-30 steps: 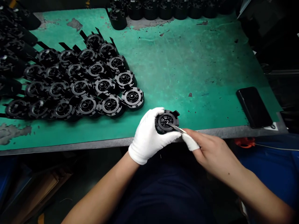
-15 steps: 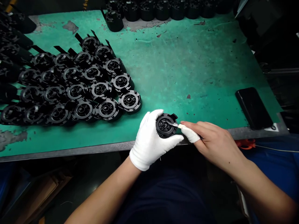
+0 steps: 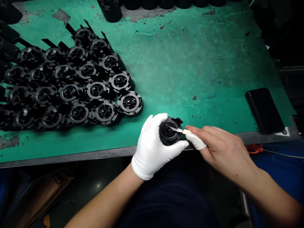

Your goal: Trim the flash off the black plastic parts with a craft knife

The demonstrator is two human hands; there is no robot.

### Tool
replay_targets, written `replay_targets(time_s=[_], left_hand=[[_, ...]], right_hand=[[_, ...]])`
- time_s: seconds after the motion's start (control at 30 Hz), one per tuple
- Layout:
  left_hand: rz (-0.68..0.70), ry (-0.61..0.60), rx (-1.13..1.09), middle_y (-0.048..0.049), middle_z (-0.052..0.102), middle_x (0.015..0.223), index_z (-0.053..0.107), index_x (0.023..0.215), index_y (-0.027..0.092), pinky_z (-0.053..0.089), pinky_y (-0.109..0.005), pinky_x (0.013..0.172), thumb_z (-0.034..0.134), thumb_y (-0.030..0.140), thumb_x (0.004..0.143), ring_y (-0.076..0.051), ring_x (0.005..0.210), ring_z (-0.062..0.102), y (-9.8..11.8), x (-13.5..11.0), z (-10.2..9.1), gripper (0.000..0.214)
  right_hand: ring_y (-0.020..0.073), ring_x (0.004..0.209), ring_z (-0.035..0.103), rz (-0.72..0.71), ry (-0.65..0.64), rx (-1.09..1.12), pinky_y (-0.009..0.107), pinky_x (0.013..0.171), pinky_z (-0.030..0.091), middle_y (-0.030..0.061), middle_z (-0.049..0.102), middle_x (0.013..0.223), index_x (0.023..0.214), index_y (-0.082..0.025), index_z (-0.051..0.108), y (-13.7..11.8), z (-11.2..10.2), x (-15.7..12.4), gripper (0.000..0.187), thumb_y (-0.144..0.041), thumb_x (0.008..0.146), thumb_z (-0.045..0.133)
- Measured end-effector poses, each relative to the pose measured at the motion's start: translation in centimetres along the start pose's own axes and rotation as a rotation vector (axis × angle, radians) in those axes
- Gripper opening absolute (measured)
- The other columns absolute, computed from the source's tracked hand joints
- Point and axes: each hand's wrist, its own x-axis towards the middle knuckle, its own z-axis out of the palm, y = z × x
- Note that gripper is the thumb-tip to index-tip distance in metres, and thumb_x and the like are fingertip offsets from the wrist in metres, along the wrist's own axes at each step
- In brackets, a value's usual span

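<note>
Many black round parts [image 3: 71, 85] lie on the left side of the green tabletop [image 3: 190, 63]. They sit flat and close together in rows, with their ringed faces up, and some touch each other. The rows end in one part near the middle of the tabletop. At the far edge, above the rows, stands a tall black part [image 3: 110, 11]. More dark ones line up beside it, cut off by the top of the picture. The green top is worn, with grey patches where the colour is gone.

Near the front edge, in the middle, is the left hand [image 3: 153, 145]. It wears a white glove. It is closed around one round black part [image 3: 169, 130], with the fingers behind it and the thumb under it. This part is up off the tabletop, just above the front edge. Its ringed face points up at the person.

A little blade [image 3: 178, 129] touches the face of that part with its tip. The right hand [image 3: 220, 148] is bare and pinches the blade's pale handle between finger and thumb. A white finger cover [image 3: 196, 141] sits on one fingertip. The two hands are almost touching.

Further right, a black phone [image 3: 264, 109] lies flat near the front right corner, well apart from the hands. Just under the edge there, an orange thing [image 3: 253, 147] peeks out.
</note>
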Motion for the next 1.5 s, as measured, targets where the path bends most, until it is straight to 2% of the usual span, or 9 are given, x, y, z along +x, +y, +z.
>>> replay_targets(time_s=[0.2,0.3,0.47,0.73,0.93,1.1,1.3,1.4,1.5], left_hand=[[0.003,0.063,-0.008,-0.0075,0.063,0.117,0.05,0.119,0.025,0.054,-0.045,0.1,0.081,0.039,0.076,-0.027,0.11,0.064,0.2,-0.1,0.6,0.056],[0.001,0.107,0.024,-0.0068,0.064,0.116,0.051,0.12,0.025,0.054,-0.044,0.099,0.082,0.04,0.075,-0.026,0.108,0.065,0.3,-0.2,1.1,0.056],[0.015,0.222,0.082,-0.0095,0.064,0.121,0.05,0.126,0.02,0.051,-0.043,0.104,0.081,0.041,0.075,-0.027,0.116,0.064,-0.1,-0.7,2.3,0.063],[0.017,0.24,0.116,-0.0089,0.065,0.119,0.051,0.125,0.019,0.053,-0.043,0.1,0.082,0.042,0.073,-0.027,0.113,0.066,0.0,-0.7,2.6,0.064],[0.043,0.26,0.082,-0.0109,0.063,0.122,0.051,0.125,0.018,0.051,-0.043,0.102,0.083,0.055,0.072,-0.027,0.117,0.064,-0.4,-1.1,2.5,0.072],[0.063,0.304,0.06,-0.0098,0.062,0.118,0.053,0.113,0.02,0.051,-0.043,0.101,0.084,0.056,0.069,-0.026,0.111,0.065,-0.5,-0.9,2.5,0.065],[0.04,0.303,0.043,-0.0068,0.062,0.109,0.053,0.103,0.022,0.053,-0.041,0.093,0.083,0.051,0.072,-0.025,0.102,0.066,-0.1,-0.7,2.8,0.052],[0.036,0.323,0.032,-0.0094,0.061,0.115,0.053,0.102,0.021,0.052,-0.044,0.097,0.083,0.051,0.072,-0.028,0.109,0.064,0.0,-0.6,2.8,0.052],[0.085,0.182,-0.008,-0.0089,0.063,0.115,0.054,0.105,0.021,0.051,-0.045,0.099,0.084,0.051,0.072,-0.028,0.108,0.064,-0.3,-0.3,1.8,0.053]], right_hand=[[0.022,0.078,0.064,0.036,0.005,-0.102,0.035,0.063,0.04,0.0028,0.066,0.082,0.133,-0.026,0.067,-0.2,0.0,0.6,0.041,-0.019,0.095,0.052],[0.0219,0.081,0.065,0.067,0.03,-0.12,0.034,0.063,0.041,0.0032,0.069,0.084,0.132,-0.028,0.067,-0.4,0.4,0.8,0.042,-0.019,0.093,0.052],[0.0221,0.087,0.067,0.13,0.033,-0.139,0.032,0.062,0.041,0.004,0.073,0.091,0.129,-0.031,0.069,-0.6,0.4,1.1,0.041,-0.02,0.093,0.051],[0.022,0.094,0.067,0.109,-0.033,-0.127,0.029,0.067,0.042,0.0035,0.075,0.106,0.13,-0.035,0.067,0.8,-0.7,3.0,0.041,-0.024,0.095,0.049],[0.0198,0.097,0.069,0.085,-0.001,-0.086,0.029,0.076,0.048,0.0035,0.076,0.108,0.131,-0.032,0.066,0.5,-1.1,-0.7,0.037,-0.028,0.101,0.045],[0.021,0.089,0.07,0.07,-0.056,-0.088,0.03,0.069,0.048,0.0034,0.074,0.099,0.132,-0.031,0.066,0.3,0.0,-2.5,0.039,-0.024,0.098,0.049],[0.0243,0.08,0.07,0.169,-0.034,-0.242,0.033,0.057,0.046,0.0019,0.071,0.088,0.132,-0.032,0.066,-0.6,0.5,-1.6,0.041,-0.023,0.096,0.051],[0.0239,0.087,0.071,0.186,-0.017,-0.135,0.034,0.067,0.051,0.0028,0.075,0.099,0.13,-0.031,0.067,-0.4,0.2,-1.8,0.037,-0.025,0.099,0.047],[0.0215,0.099,0.071,0.138,0.017,0.026,0.033,0.081,0.052,0.0022,0.075,0.115,0.129,-0.03,0.067,0.8,-0.4,-1.9,0.035,-0.028,0.103,0.044]])
